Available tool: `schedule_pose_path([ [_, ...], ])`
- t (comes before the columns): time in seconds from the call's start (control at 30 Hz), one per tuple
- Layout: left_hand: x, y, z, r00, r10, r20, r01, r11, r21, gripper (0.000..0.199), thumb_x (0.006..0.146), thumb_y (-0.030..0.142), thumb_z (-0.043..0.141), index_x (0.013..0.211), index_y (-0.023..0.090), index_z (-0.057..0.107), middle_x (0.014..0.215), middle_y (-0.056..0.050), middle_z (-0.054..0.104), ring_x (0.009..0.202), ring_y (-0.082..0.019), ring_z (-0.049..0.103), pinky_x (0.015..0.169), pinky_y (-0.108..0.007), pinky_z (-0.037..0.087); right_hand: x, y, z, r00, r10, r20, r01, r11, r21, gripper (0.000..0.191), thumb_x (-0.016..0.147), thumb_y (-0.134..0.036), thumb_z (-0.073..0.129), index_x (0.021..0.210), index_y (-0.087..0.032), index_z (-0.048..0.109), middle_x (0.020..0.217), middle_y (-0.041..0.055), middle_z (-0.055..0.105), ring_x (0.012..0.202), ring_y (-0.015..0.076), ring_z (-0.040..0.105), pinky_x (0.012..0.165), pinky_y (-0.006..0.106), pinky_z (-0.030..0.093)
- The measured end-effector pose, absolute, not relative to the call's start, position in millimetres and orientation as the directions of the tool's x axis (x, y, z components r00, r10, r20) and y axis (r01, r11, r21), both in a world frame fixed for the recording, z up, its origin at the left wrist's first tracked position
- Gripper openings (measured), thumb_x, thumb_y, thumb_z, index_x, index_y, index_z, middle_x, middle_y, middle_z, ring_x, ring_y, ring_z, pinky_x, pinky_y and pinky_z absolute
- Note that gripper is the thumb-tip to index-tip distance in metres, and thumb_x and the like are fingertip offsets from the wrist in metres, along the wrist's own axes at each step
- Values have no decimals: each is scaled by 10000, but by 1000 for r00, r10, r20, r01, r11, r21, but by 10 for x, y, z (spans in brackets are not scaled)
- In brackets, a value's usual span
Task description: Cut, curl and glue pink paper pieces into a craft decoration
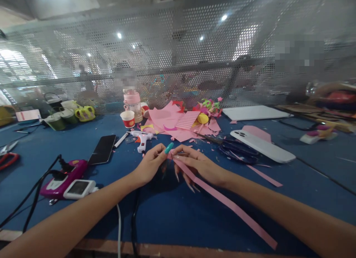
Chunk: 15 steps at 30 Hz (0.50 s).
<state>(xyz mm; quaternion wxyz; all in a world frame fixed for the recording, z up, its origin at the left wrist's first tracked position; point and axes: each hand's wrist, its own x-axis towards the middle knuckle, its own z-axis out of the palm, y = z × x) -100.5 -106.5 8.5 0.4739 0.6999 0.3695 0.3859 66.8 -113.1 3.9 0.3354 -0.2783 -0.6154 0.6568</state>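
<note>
A long pink paper strip (pixel 228 202) runs from my fingertips down to the right, its free end over the table's front edge. My left hand (pixel 151 163) pinches the strip's upper end between thumb and fingers; the thumb has a long teal nail. Close beside it, my right hand (pixel 201 163) grips the same end, thumb on top, with long nails pointing down beneath. The two hands nearly touch. Just beyond them lies a white glue gun (pixel 144 141) with an orange trigger. Fingers hide part of the strip's upper end.
Behind are pink paper sheets (pixel 164 117), a paper cup (pixel 128 119) and a pink-lidded bottle (pixel 132 102). At left lie a black phone (pixel 102 149), a purple power strip (pixel 79 169) with cables, and red-handled scissors (pixel 9 161). At right are dark-handled scissors (pixel 240 151) and a white phone (pixel 263 146).
</note>
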Motion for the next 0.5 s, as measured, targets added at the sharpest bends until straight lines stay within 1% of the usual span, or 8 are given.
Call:
schedule_pose_path([
  [0.1, -1002, -1070, 82, 434, 883, 180, 158, -272, 949, 327, 795, 460, 379, 633, 176, 391, 467, 72, 401, 419, -64, 368, 434, -201, 301, 654, -1133, 11, -624, 779, 67, -109, -2, -994, 151, 801, -309, 471, 912, -209, 450, 651, -37, 556, 446, 60, 530, 375, 138, 412],
  [0.17, -1000, -1072, 79, 425, 888, 177, 170, -271, 947, 319, 789, 450, 399, 628, 174, 400, 472, 71, 392, 420, -64, 366, 426, -199, 295, 642, -1137, 3, -615, 786, 68, -95, 12, -995, 144, 796, -304, 484, 904, -211, 459, 644, -39, 554, 461, 52, 516, 382, 124, 387],
  [0.3, -992, -1077, 75, 392, 905, 163, 178, -249, 952, 321, 771, 445, 432, 606, 172, 398, 466, 72, 381, 410, -60, 354, 414, -195, 291, 629, -1140, 11, -605, 796, 20, -53, -15, -998, 203, 768, -352, 499, 918, -221, 461, 576, -58, 506, 377, 59, 461, 343, 157, 374],
  [0.37, -987, -1079, 76, 382, 912, 149, 144, -217, 965, 325, 755, 448, 455, 595, 172, 392, 459, 73, 373, 403, -55, 340, 407, -191, 280, 642, -1128, 23, -614, 790, -1, -65, -51, -997, 224, 752, -379, 491, 897, -210, 464, 551, -53, 491, 372, 72, 466, 335, 170, 381],
  [0.43, -983, -1080, 78, 373, 919, 131, 101, -181, 978, 330, 734, 449, 485, 584, 171, 389, 456, 77, 356, 394, -49, 320, 396, -186, 258, 671, -1108, 36, -640, 768, 17, -97, -59, -994, 242, 735, -399, 470, 862, -192, 466, 565, -34, 499, 392, 86, 488, 341, 186, 393],
  [0.5, -980, -1080, 81, 361, 926, 111, 80, -149, 986, 329, 724, 447, 499, 578, 171, 392, 450, 81, 337, 383, -43, 294, 383, -183, 227, 706, -1088, 45, -654, 755, 46, -91, -17, -996, 236, 728, -384, 457, 849, -181, 461, 614, -19, 512, 420, 90, 503, 360, 196, 404],
])
